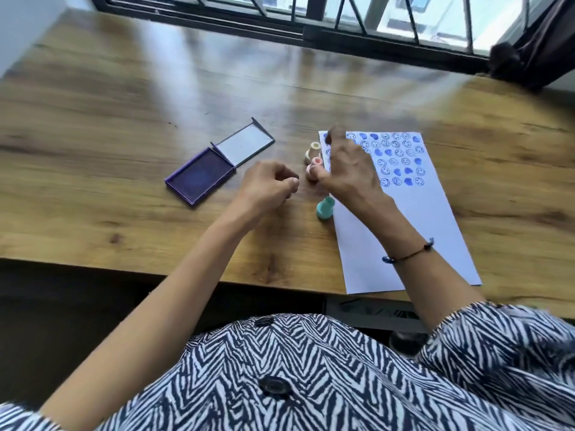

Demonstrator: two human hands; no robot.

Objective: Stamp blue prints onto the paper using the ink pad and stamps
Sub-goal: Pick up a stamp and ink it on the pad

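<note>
A white paper (404, 231) lies at the right of the wooden desk, its top part covered with several rows of blue smiley and heart prints (401, 157). The open purple ink pad (199, 178) sits to the left, its lid (242, 144) folded back. Three stamps stand beside the paper's left edge: a cream one (312, 150), a pink one (313, 167) and a teal one (325, 208). My right hand (350, 169) hovers over the paper's top-left corner, its fingertips blurred and its thumb next to the pink stamp. My left hand (267, 183) is loosely curled between the pad and the stamps, with nothing seen in it.
The desk's front edge (186, 275) runs close to my body. A black window frame (342, 32) lines the far side, and a dark curtain (535, 51) hangs at the back right.
</note>
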